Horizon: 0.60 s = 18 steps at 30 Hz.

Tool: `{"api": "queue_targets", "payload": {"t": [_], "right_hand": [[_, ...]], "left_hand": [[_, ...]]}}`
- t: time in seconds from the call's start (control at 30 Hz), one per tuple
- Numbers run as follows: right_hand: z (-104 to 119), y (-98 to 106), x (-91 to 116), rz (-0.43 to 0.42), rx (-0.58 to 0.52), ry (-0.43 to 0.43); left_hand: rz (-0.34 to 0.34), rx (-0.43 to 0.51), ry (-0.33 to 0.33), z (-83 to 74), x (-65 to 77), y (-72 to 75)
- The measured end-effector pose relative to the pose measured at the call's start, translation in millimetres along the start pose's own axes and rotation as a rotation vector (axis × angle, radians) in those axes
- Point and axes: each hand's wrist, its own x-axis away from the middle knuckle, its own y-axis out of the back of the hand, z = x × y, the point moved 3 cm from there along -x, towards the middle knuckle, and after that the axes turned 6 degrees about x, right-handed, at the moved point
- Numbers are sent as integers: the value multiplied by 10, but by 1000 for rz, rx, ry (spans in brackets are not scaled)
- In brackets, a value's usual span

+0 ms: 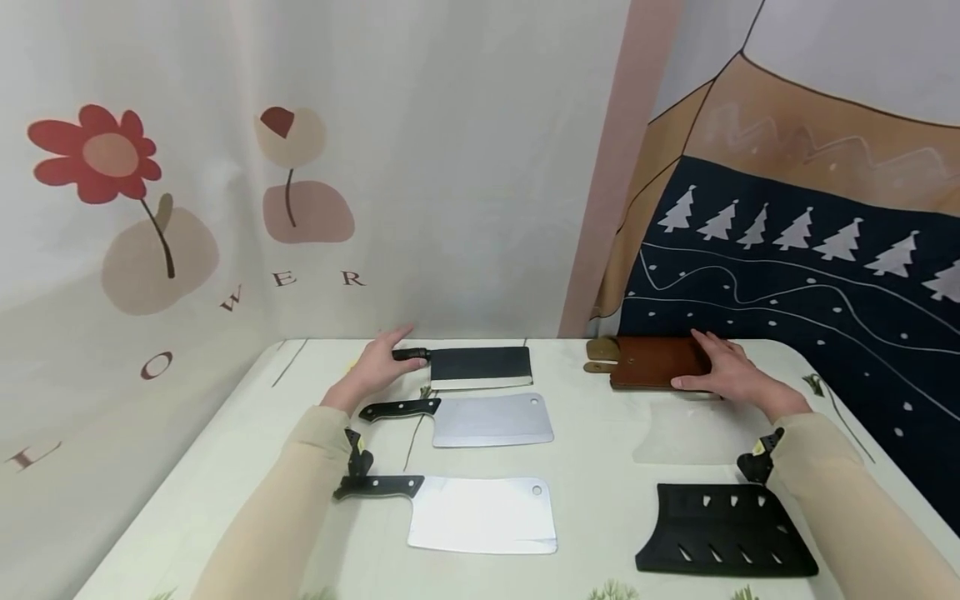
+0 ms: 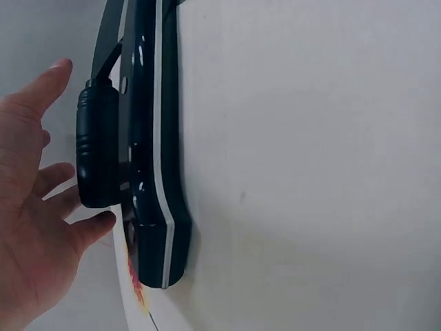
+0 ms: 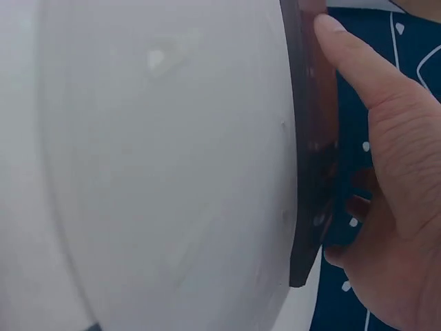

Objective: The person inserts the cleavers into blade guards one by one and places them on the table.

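Note:
Three cleavers lie on the left half of the table, handles to the left. My left hand (image 1: 378,362), fingers spread, is around the black handle (image 2: 98,148) of the farthest one, a dark-bladed cleaver (image 1: 480,364). Nearer lie a grey-bladed cleaver (image 1: 492,421) and a shiny cleaver (image 1: 483,515). On the right, my right hand (image 1: 727,371) reaches over the right end of a brown leather knife sheath (image 1: 652,362). Its straight thumb touches the sheath's edge in the right wrist view; the other fingers are partly hidden behind.
Below the leather sheath lies a translucent blade cover (image 1: 682,433). Nearer still is a black blade guard (image 1: 723,533) with slots, beside my right forearm. The white table (image 1: 592,467) ends at a printed curtain (image 1: 450,167) behind.

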Motion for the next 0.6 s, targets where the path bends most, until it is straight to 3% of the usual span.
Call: {"api": "queue_targets", "payload": {"t": [0.37,0.6], "right_hand": [[1,-24,-113,3,-18,49],[16,-17,-140,4,30,92]], "left_hand": [[-2,40,60,127,-51,-30],[-15,152,65,184,-99,-45]]}}
